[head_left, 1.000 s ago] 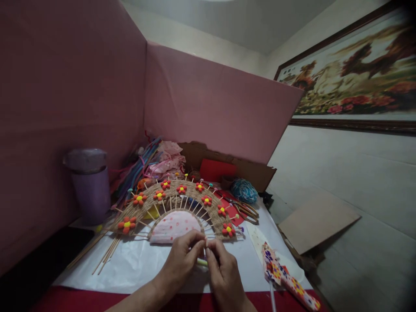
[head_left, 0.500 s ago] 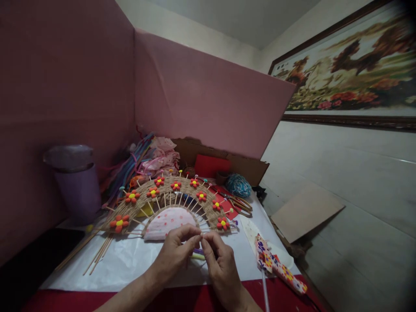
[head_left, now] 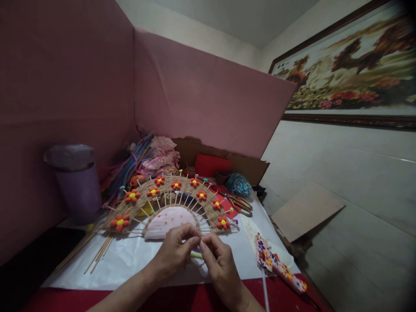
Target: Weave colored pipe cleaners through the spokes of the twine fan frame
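Note:
My left hand (head_left: 177, 251) and my right hand (head_left: 221, 260) meet at the fingertips over the front of the table. Both are closed in a pinch, and whatever lies between the fingers is too small to make out. Just behind them lies a fan-shaped piece of woven twine (head_left: 182, 185) on thin sticks, with orange-red flowers (head_left: 119, 222) with yellow centres on it and small coloured tips round its outer edge. A half-round pink dotted cloth (head_left: 170, 222) fills its inner part, partly hidden by my left hand. Under my fingers a yellow-green strip (head_left: 196, 255) shows.
On the right lies a flower-patterned glue gun (head_left: 279, 266) with a clear glue stick. Scissors (head_left: 238, 203) and a blue yarn ball (head_left: 238, 185) are farther back. Left are loose sticks (head_left: 100, 255) and a purple bin (head_left: 79, 190). Pink panels (head_left: 201, 95) stand behind.
My hands stay pinched together at nearly the same spot, with only a slight shift of the fingers. The fan-shaped piece and the things around it have not moved.

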Tool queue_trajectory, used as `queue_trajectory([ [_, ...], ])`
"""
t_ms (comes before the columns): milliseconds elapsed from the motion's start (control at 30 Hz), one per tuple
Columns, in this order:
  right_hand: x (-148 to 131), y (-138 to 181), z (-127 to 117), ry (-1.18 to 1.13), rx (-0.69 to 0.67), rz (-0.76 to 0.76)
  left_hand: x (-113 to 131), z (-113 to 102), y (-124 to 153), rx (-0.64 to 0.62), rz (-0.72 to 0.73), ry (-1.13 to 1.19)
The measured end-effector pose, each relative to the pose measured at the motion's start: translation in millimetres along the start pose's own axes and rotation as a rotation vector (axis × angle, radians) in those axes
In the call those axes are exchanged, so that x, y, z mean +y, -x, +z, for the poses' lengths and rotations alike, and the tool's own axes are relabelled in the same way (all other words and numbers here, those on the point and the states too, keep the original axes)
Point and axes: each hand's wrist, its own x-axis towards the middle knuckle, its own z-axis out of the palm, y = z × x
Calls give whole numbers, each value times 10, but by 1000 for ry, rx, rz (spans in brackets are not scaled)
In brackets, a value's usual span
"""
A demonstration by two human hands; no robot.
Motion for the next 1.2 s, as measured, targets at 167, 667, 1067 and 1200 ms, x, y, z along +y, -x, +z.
queue_trajectory([
  [167, 32, 9, 73, 70, 32, -19, 5, 48, 3, 113, 70, -175],
  [667, 53, -14, -75, 496, -51, -223, -78, -99, -16, -99, 103, -436],
  [1067, 89, -18, -96, 511, -54, -193, -27, -100, -26, -208, -38, -319],
  [1200, 94, -11, -87, 517, -40, -186, -12, -119, -19, -212, 62, -395],
])
